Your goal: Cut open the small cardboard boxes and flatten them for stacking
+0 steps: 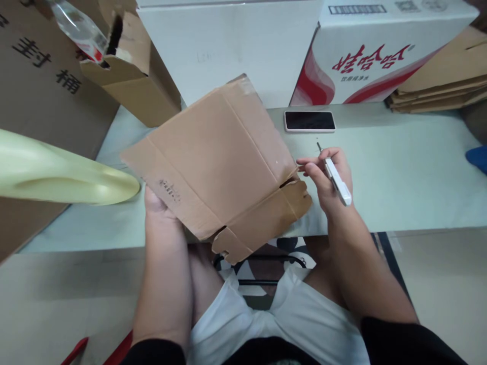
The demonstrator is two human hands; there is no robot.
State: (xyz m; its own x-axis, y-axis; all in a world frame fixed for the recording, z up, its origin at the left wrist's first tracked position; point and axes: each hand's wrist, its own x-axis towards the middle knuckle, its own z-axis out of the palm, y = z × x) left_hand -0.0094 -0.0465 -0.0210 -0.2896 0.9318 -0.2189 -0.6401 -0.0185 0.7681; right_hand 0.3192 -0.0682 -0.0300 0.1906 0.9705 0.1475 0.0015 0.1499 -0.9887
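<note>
A creased brown cardboard sheet point(216, 152) with a torn flap along its near edge is tilted in front of me, partly above the table. My left hand point(158, 203) holds its left edge from beneath; the fingers are hidden behind the cardboard. In my right hand point(331, 175) is a white utility knife point(337, 182), its thin blade end pointing away from me. The fingertips of that hand are close to the sheet's right corner; whether they touch it I cannot tell.
A phone point(310, 121) lies beyond my right hand. White boxes point(236, 50) line the back, with folded cardboard point(441, 91) at the right. An open carton point(140, 86) holds a plastic bottle point(79, 28). A pale yellow rounded object point(68, 170) juts in from the left.
</note>
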